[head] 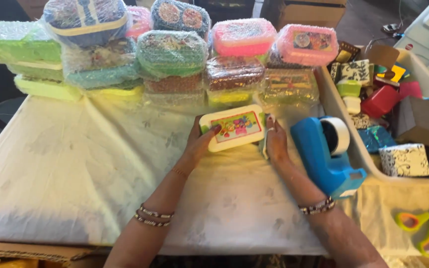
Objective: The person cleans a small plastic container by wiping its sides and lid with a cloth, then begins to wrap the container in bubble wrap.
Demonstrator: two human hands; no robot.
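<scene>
I am holding a small white lunch box point(233, 127) with a bright cartoon picture on its lid, and it is sitting near the far edge of the table point(75, 168), on the pale sheet that covers it. My left hand point(198, 144) is curling around the box's left end, thumb on top. My right hand point(275, 143) is pressing flat on the right end, fingers close together, and I cannot tell if it is pinching anything else. This box is bare, with no wrap on it yet. Behind it, along the far edge, a big pile of bubble-wrapped boxes point(175, 54) in green, blue, pink and yellow is already done, so it looks to me like much of the work is finished and this one is still waiting. A blue tape dispenser point(326, 154) is standing just beside my right hand, so that hand has little room. Past it, a grey bin point(343, 124) is holding small boxes. Orange and green scissors point(423, 231) are lying near the right corner on my side.
</scene>
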